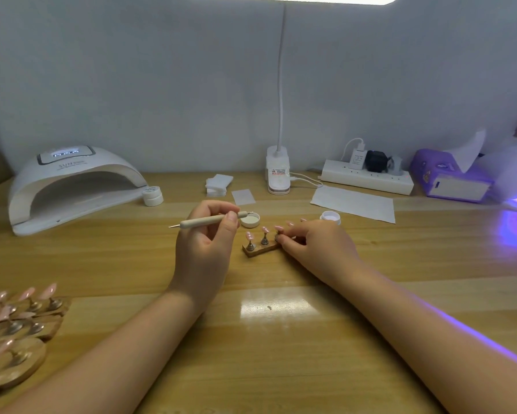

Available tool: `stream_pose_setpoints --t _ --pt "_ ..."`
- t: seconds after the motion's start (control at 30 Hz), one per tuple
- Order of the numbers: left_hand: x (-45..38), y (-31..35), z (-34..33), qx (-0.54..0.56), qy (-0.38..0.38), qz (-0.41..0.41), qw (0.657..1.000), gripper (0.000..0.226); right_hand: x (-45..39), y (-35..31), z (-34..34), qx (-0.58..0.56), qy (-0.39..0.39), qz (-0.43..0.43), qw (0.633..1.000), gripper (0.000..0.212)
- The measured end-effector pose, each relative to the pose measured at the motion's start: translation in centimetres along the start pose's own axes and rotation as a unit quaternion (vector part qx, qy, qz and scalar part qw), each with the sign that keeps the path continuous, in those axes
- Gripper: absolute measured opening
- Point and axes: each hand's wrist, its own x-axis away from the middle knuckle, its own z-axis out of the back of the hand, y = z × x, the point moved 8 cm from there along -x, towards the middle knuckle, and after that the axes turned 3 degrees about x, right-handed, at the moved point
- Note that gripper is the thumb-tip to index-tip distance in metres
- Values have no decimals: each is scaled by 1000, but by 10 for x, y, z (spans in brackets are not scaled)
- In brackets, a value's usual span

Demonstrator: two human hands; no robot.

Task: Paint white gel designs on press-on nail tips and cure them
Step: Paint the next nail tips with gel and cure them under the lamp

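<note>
Wooden desk (311, 339) carries a small nail holder (258, 250) between both hands; right hand (317, 248) pinches its right end, left hand (205, 249) just beside grips a brush (209, 220) above it.

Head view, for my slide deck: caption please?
Left hand holds a dotting pen; right hand steadies the nail stand.

Glossy wood table (281, 339); wood holder (258, 251) w/ metal stands (264, 240).
</note>
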Motion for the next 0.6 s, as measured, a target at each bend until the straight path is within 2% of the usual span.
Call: stream_pose_setpoints --t 0.23,0.43,0.6 --pt "3 8 -5 -20 -18 -33 999 7 5 -11 4 27 44 47 998 23" --pt "5 13 -9 -22 -43 -57 997 7 11 -12 13 -28 90 52 994 20" --pt "4 20 -4 -17 -11 -77 997 7 12 -11 22 -119 108 34 986 11"
